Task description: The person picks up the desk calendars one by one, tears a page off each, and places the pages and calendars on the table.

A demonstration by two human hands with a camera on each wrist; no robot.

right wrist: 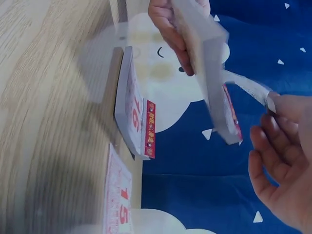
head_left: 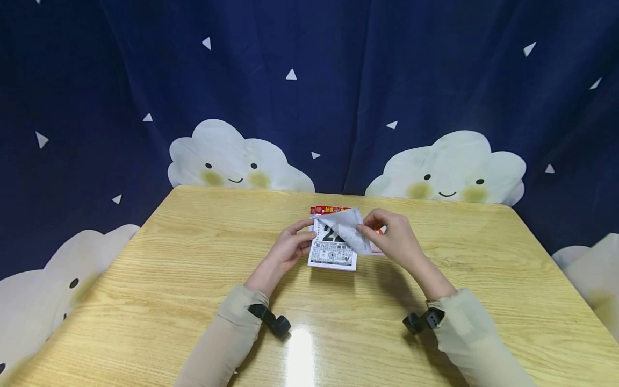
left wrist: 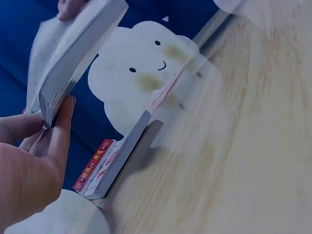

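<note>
My left hand grips a thick tear-off calendar by its left edge, fingers behind and thumb in front, above the table. A large black "22" shows on its front, partly covered by the lifted top page. Between thumb and finger my right hand pinches the corner of that page, which folds up and across the pad. In the right wrist view the page stretches from the calendar's top to my right fingertips. The calendar's red header shows behind the page.
Below the held calendar, a second calendar with a red "16" and a red header lies on the wooden table. A loose page marked "15" lies beside it. A dark blue curtain with clouds hangs behind the table.
</note>
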